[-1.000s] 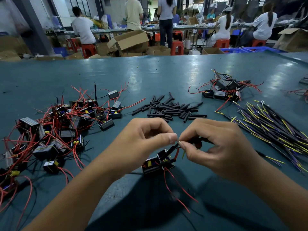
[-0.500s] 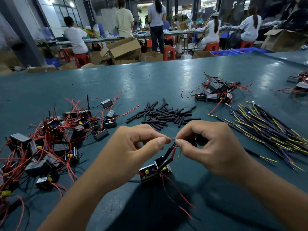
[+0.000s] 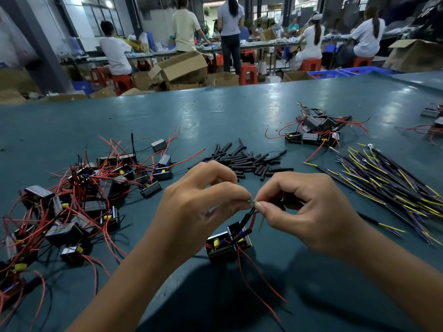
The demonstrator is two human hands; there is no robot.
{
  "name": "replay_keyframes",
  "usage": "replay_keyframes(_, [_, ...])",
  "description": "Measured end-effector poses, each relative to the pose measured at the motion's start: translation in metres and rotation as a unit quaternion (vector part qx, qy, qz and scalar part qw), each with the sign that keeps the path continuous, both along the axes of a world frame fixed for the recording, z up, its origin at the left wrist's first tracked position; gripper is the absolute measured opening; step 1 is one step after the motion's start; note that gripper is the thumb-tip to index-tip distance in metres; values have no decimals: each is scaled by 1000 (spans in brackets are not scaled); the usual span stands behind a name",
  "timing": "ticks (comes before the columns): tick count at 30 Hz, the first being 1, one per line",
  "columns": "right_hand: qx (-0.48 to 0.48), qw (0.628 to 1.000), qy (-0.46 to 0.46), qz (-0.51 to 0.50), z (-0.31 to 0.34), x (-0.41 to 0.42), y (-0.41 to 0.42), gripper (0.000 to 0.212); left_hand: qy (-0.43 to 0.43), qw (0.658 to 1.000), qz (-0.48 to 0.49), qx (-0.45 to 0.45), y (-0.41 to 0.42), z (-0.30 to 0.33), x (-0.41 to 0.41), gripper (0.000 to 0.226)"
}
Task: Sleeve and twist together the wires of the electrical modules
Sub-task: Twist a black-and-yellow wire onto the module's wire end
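Presently, head view only. The module [image 3: 227, 244] sits on the green table [image 3: 215, 116], directly below the two hands. Its red and black wires [image 3: 248, 218] rise from it to the point where the fingertips meet. The left hand [image 3: 199, 207] pinches the bared wire ends between thumb and forefinger; the right hand [image 3: 309, 207] pinches the same ends from the opposite side, other fingers curled.

Judgement: the wires are thin, limp and light, and the stripped strands will likely fray or snap if over-twisted. Hold on the insulation just behind the bare tips; the module is small enough to swing if lifted by its leads.

Beyond the module lies a heap of black sleeves [image 3: 249, 161]. Left of it, a pile of unworked modules [image 3: 84, 200]; right of it, a wire bundle [image 3: 388, 185].
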State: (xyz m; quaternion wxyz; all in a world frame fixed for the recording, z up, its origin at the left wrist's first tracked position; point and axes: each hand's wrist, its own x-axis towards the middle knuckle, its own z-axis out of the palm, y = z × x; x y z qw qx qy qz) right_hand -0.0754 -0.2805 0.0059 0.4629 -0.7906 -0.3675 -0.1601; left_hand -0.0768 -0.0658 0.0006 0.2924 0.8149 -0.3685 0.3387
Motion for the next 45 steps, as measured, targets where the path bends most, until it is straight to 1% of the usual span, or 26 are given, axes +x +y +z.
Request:
replay_keyframes(4, [-9,1000,-21,-8,1,0,0,7,56,998,-26,0,-5,4,-4,10])
replay_keyframes(6, [-24,999,-43,-15,2,-1,0,6,163,985,-48,-40,-7,4,-8,10])
replay_keyframes(7, [-33,998,-56,-18,2,-2,0,6,249,963,-62,-85,-8,4,-10,12])
replay_keyframes(8, [-42,997,-68,-19,3,-3,0,6,339,927,-72,-142,-10,4,-11,14])
replay_keyframes(10, [-59,995,-82,-14,2,-4,1,6,502,825,-88,-244,-13,3,-11,15])
replay_keyframes(11, [-63,995,-83,-13,2,-5,2,6,561,774,-103,-276,-15,2,-11,16])
replay_keyframes(12, [-59,995,-78,-13,1,-4,3,6,594,740,-116,-293,-17,2,-11,16])
replay_keyframes(13, [-50,996,-67,-15,1,-4,3,6,599,733,-121,-297,-17,2,-11,16])
replay_keyframes(14, [-37,998,-51,-18,1,-3,2,7,574,759,-116,-285,-15,1,-11,16])
replay_keyframes(16, [-14,999,-18,-23,0,-1,1,7,438,870,-74,-216,-8,1,-9,12])
replay_keyframes(17, [-6,1000,-5,-24,1,0,0,7,358,914,-57,-180,-4,2,-7,6])
replay_keyframes(18, [-2,1000,3,-25,1,1,-1,8,287,946,-49,-146,-1,3,-5,7])
replay_keyframes(20, [0,1000,8,-25,1,2,-1,7,161,983,-35,-76,2,4,-3,16])
replay_keyframes(22, [0,1000,9,-19,1,1,-1,7,81,996,-21,-28,1,4,-1,17])
replay_keyframes(25, [1,1000,12,-9,1,1,0,7,38,999,-22,-11,1,0,1,15])
replay_keyframes(30, [-17,1000,-9,-13,0,1,0,6,-73,996,23,54,0,-3,3,13])
replay_keyframes(33, [-32,999,-37,-23,0,1,0,6,-42,997,17,57,-5,-1,-2,11])
replay_keyframes(35, [-52,995,-73,-35,-1,1,0,6,54,998,1,22,-10,-2,-7,8])
replay_keyframes(36, [-63,993,-89,-40,-1,1,-1,6,139,990,-14,-21,-12,-3,-8,9])
replay_keyframes(37, [-70,992,-100,-43,-1,1,-1,6,243,966,-33,-77,-14,-3,-10,13])
replay_keyframes(39, [-77,990,-108,-38,-2,0,-1,6,427,883,-60,-187,-16,1,-11,20])
replay_keyframes(41, [-82,990,-110,-29,-2,-1,0,6,556,787,-83,-253,-16,3,-11,16])
replay_keyframes(42, [-81,990,-109,-24,-3,-1,1,6,591,752,-99,-273,-17,3,-12,18])
replay_keyframes(43, [-77,991,-105,-21,-3,-1,1,6,604,736,-109,-286,-17,4,-13,21])
replay_keyframes(44, [-69,993,-97,-19,-3,0,1,6,591,748,-107,-283,-17,3,-13,19])
replay_keyframes(45, [-58,994,-87,-18,-4,0,0,6,552,785,-92,-266,-17,3,-13,13])
